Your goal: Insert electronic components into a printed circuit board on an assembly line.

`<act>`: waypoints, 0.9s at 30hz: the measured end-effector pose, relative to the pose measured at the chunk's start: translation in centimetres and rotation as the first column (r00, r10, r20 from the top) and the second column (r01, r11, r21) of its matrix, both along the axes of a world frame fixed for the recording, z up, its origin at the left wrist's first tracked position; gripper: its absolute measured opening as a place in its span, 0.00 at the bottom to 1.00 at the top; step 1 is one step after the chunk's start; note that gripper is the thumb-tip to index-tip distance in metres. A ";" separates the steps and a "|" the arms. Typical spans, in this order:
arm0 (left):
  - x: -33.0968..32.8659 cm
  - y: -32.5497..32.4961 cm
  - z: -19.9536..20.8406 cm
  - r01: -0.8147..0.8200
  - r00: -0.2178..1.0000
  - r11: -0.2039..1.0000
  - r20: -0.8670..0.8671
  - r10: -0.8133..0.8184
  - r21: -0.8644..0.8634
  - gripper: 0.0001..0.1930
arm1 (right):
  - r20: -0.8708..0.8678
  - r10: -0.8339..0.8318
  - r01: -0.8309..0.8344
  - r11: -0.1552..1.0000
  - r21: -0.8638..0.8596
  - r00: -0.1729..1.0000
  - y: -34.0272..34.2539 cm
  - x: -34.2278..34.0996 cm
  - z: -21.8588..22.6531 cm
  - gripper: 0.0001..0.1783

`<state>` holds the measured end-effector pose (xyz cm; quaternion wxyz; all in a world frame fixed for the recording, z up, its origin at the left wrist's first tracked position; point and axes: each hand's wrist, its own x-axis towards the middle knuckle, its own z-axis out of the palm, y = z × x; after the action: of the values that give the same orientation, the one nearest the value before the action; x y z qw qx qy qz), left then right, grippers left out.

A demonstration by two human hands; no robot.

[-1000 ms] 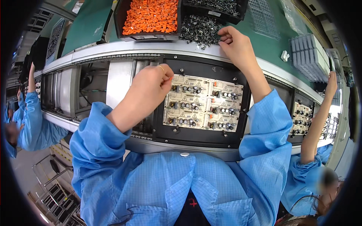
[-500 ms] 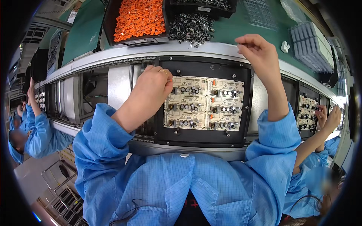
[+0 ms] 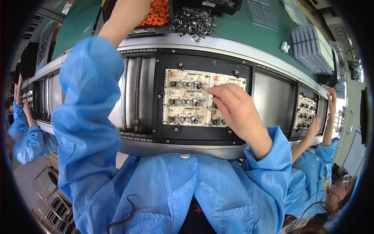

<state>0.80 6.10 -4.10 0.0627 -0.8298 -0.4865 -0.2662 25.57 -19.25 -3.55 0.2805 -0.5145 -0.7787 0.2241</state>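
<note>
My left hand point(image 3: 130, 15) reaches over the black bin point(image 3: 154, 30) of small orange parts point(image 3: 157, 13) at the far left. Its fingertips are cut off by the upper edge, so what they hold is hidden. Over the middle of the cream circuit board panel point(image 3: 187, 105) is my right hand point(image 3: 239, 111), thumb and forefinger pinched close to the surface. Whatever is in that pinch is too small to make out. The panel lies in a black frame point(image 3: 159, 134) and carries capacitors point(image 3: 186, 102) and a few orange parts. My right hand covers its lower right portion.
A heap of small black-and-silver parts point(image 3: 193, 21) lies beside the bin. Stacked pale trays point(image 3: 311, 48) and a small white piece point(image 3: 285, 47) are at the far right. Another framed panel point(image 3: 306, 111) sits rightward on the conveyor, where a co-worker's hands point(image 3: 313, 126) work.
My left hand has left the panel's upper left corner for the orange parts, and an orange part now shows at that corner. My right hand has come down from the far edge onto the panel.
</note>
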 end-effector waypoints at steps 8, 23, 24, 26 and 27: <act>0.2 1.5 -0.5 -0.089 0.996 0.996 0.029 0.090 -0.022 0.06 | 0.180 -0.068 0.034 0.982 0.183 0.981 0.2 -1.3 -2.4 0.16; -2.6 -3.0 3.5 0.023 0.981 0.967 0.194 0.028 -0.255 0.13 | 0.197 -0.092 0.060 0.985 0.162 0.976 1.6 -0.1 -1.4 0.14; -2.0 -4.7 3.6 0.079 0.975 0.932 0.224 0.003 -0.354 0.12 | 0.189 -0.114 0.089 0.986 0.138 0.975 2.4 0.7 -1.2 0.13; -0.6 -10.2 4.4 0.184 0.954 0.868 0.297 -0.044 -0.462 0.09 | 0.154 -0.137 0.104 0.973 0.206 0.978 6.3 2.8 -1.2 0.11; 0.1 -12.7 4.1 0.253 0.933 0.843 0.351 -0.083 -0.474 0.08 | 0.152 -0.202 0.166 0.960 0.224 0.967 8.1 3.6 -1.6 0.11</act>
<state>0.89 -6.61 0.02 -0.2626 -0.8025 -0.4675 -0.2616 29.19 -11.12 -5.12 0.2839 -0.5700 -0.7680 0.0682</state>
